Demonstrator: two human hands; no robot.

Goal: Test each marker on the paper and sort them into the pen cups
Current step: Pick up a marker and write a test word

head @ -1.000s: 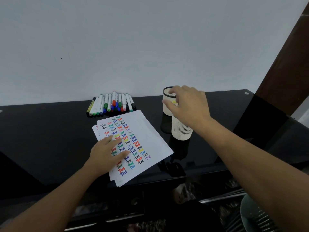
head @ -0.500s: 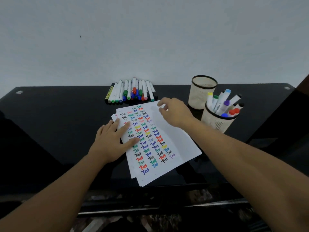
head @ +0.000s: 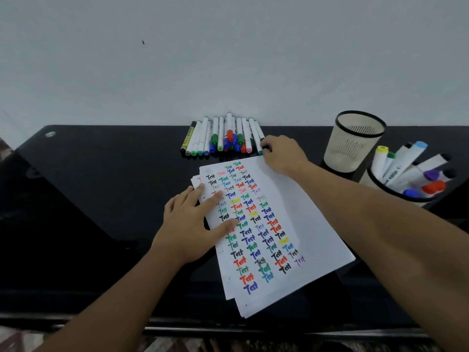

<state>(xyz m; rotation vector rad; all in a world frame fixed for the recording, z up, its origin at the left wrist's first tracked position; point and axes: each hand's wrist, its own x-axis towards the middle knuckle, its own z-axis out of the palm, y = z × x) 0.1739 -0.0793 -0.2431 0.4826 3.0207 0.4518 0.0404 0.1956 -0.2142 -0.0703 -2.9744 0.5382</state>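
A stack of white paper (head: 299, 214) covered with coloured "Test" words lies on the black table (head: 101, 199). My left hand (head: 195, 222) rests flat on its left edge, fingers straight. A row of markers (head: 223, 135) lies against the wall behind the paper. My right hand (head: 281, 153) is at the row's right end, fingers curled round the black-capped marker (head: 259, 132) there. A mesh pen cup (head: 355, 141) at the right looks empty. A nearer pen cup (head: 396, 193) holds several markers.
A pale wall (head: 228, 59) rises straight behind the table. The table's front edge (head: 228, 329) runs across the bottom of the view, with floor below it. Both pen cups stand close together at the right, beside my right forearm.
My right hand has left the marker-filled cup, crossed over the paper's top corner and reached the right end of the marker row. My left hand has stayed on the paper.
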